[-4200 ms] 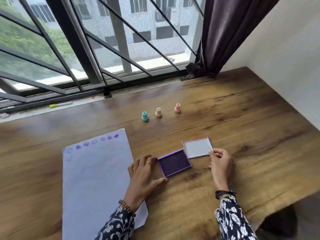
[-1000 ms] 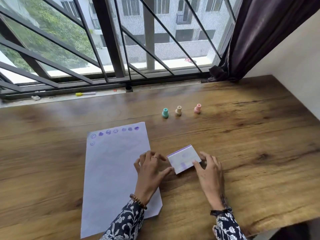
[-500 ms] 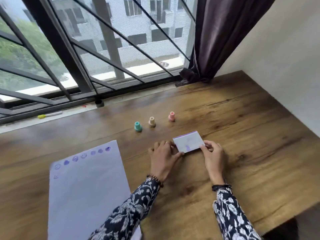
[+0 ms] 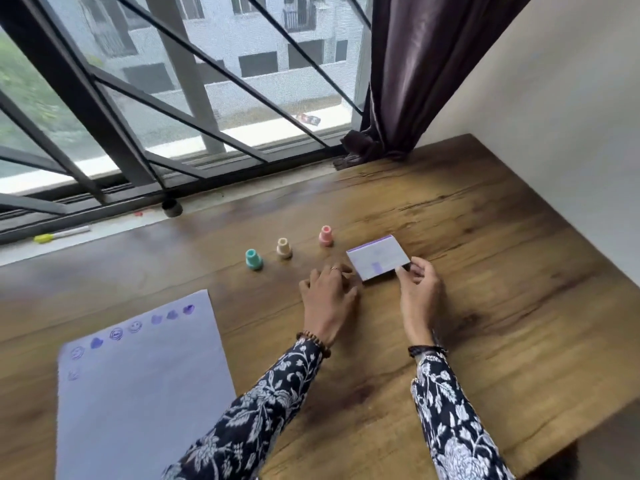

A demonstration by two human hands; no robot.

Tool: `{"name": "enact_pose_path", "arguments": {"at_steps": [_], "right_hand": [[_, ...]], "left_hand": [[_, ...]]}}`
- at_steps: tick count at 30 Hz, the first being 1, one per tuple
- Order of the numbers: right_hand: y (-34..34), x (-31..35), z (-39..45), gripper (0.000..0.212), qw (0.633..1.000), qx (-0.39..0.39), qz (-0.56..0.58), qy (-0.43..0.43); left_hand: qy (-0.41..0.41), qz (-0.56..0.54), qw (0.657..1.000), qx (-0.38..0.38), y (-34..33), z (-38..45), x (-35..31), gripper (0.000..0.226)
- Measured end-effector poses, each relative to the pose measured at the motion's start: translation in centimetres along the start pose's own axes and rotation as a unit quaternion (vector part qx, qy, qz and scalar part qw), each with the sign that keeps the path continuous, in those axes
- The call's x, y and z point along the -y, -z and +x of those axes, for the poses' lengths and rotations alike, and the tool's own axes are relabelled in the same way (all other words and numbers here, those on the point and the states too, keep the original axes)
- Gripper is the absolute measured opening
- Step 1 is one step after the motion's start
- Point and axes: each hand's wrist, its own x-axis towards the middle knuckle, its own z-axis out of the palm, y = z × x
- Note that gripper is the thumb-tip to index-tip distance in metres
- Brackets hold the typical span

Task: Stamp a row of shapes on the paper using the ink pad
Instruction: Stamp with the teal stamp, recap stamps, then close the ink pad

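Three small stamps stand upright in a row on the wooden bench (image 4: 502, 306): a teal stamp (image 4: 254, 259) at the left, a cream stamp (image 4: 283, 248) in the middle and a pink stamp (image 4: 326, 236) at the right, each apart from its neighbour. Just right of the pink stamp lies the ink pad (image 4: 378, 257), its white lid shut, with purple smudges on top and a purple edge along the far side. The right hand (image 4: 419, 289) pinches the near right corner of the ink pad between thumb and fingers. The left hand (image 4: 329, 292) rests on the bench at the pad's near left corner, fingers loosely curled with nothing in them; whether they touch the pad cannot be told. The paper (image 4: 138, 393) lies well to the near left, apart from both hands. Along its far edge runs a row of purple prints, faces and solid shapes, with one faint print below the leftmost. Both sleeves are dark with a white floral pattern.
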Motion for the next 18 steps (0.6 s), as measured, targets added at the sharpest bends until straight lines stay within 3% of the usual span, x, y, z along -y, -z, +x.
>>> {"name": "enact_pose_path", "arguments": {"at_steps": [3,9,12,15,18], "right_hand": [[-1.1,0.4,-4.8,0.029,0.998,0.032,-0.027,0.042],[-3.9,1.4,-16.3,0.029,0.961,0.221,-0.080,0.143],[-5.2,1.8,-20.5,0.034,0.918,0.308,-0.126,0.214],[-6.2,1.4,-23.0,0.045,0.842,0.369,-0.225,0.322],[-6.9,0.6,-24.0,0.053,0.800,0.394,-0.293,0.345]], "left_hand": [[-0.014,-0.051,0.999,-0.001,1.2,-2.6,0.8,0.027],[-0.005,-0.018,0.997,-0.081,6.3,-10.5,6.3,0.029],[0.053,0.052,0.988,-0.133,9.4,-15.4,9.8,0.029],[0.114,0.079,0.976,-0.166,12.1,-20.4,13.3,0.033],[0.163,0.074,0.974,-0.137,13.7,-24.2,16.4,0.045]]}}
